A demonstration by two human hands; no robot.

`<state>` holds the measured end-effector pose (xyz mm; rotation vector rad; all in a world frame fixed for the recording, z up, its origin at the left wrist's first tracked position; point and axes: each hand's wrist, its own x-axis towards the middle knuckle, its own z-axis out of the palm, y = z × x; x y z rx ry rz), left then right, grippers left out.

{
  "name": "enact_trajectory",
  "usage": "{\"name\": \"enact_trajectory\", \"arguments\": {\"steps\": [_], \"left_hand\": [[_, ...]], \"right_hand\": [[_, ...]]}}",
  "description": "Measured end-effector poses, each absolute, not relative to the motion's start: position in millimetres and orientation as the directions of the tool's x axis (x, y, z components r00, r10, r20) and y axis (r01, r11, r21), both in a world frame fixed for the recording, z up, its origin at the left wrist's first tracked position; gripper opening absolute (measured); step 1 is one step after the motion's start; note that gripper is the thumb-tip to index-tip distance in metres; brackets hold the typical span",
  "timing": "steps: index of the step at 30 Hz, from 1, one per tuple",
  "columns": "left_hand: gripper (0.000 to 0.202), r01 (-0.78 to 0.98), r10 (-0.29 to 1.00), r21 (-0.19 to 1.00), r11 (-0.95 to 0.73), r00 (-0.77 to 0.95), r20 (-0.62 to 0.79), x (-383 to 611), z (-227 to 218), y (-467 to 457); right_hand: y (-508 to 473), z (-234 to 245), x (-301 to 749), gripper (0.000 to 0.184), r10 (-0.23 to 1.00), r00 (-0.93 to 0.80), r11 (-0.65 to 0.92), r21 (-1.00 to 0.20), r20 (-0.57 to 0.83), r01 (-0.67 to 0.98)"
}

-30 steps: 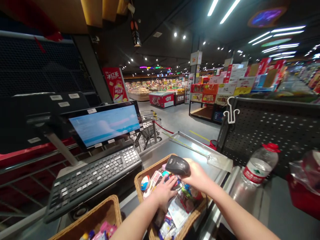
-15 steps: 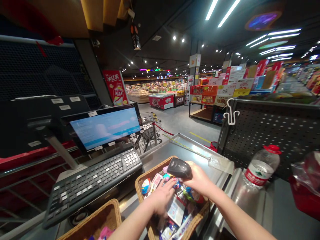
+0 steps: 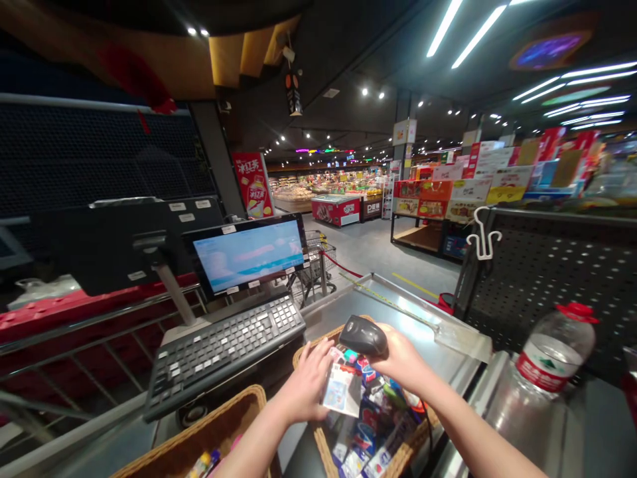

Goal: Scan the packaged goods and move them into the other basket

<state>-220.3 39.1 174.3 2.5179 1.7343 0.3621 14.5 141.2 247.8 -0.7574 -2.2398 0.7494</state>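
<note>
My right hand (image 3: 401, 358) is wrapped round the handle of a black barcode scanner (image 3: 362, 336), whose head points left over the wicker basket (image 3: 326, 451). In my left hand (image 3: 307, 385) is a small white box (image 3: 342, 390) with printed sides, gripped at its left edge and held above the basket's left side. Small packaged goods (image 3: 365, 435) in blue, white and other colours fill the basket beneath both hands. The fingers on the scanner's far side are hidden.
A keyboard (image 3: 229, 348) and a lit monitor (image 3: 251, 255) stand to the left. A second wicker basket (image 3: 199, 431) with a few items sits at the lower left. At the right are a large water bottle (image 3: 555, 348) and a perforated panel (image 3: 562, 272). The metal counter (image 3: 398, 309) extends ahead.
My left hand has lifted the white box from among the goods and moved it toward the basket's left side. The scanner stays in my right hand. The view has turned slightly left.
</note>
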Motion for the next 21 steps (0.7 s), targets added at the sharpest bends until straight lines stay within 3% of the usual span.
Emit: {"name": "enact_trajectory", "arguments": {"steps": [14, 21], "left_hand": [[0.077, 0.983, 0.887, -0.029, -0.182, 0.177, 0.427, -261, 218, -1], [0.073, 0.997, 0.867, -0.046, -0.057, 0.072, 0.494, -283, 231, -17]], "right_hand": [[121, 263, -8, 0.045, 0.651, -0.618, 0.694, -0.674, 0.440, 0.252], [109, 267, -25, 0.049, 0.659, -0.605, 0.694, -0.671, 0.446, 0.261]]}}
